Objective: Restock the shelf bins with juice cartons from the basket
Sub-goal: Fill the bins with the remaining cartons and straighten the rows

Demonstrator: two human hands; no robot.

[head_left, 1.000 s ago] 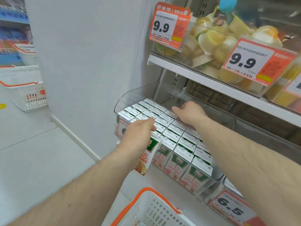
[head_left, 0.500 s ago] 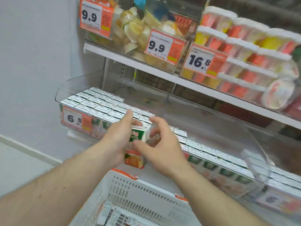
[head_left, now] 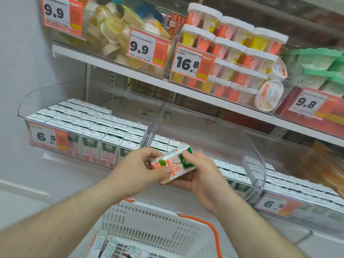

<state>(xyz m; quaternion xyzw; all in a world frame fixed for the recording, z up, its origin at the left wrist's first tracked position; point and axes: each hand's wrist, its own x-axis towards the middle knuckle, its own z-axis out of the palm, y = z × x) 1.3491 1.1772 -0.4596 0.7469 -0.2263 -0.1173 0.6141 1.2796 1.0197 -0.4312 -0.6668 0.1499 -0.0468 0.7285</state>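
A white, green and orange juice carton (head_left: pixel 174 164) lies tilted on its side between both hands, in front of the lower shelf. My left hand (head_left: pixel 138 169) grips its left end and my right hand (head_left: pixel 200 178) cups its right end from below. Behind them a clear left shelf bin (head_left: pixel 55 90) is packed with rows of upright cartons. A clear middle bin (head_left: pixel 255 161) to its right holds more cartons along its front. Below my arms sits the white basket (head_left: pixel 149 218) with orange handles, and several cartons (head_left: pixel 111 248) lie in its bottom.
The upper shelf (head_left: pixel 130 73) carries bins of fruit cups and stacked lidded tubs behind orange price tags. A third bin of cartons (head_left: pixel 297 194) sits at the lower right. A grey wall panel (head_left: pixel 16 71) closes the left side.
The view has swung right along the shelf. The carton went from upright in my left hand to lying sideways in both hands, in front of the middle bin.
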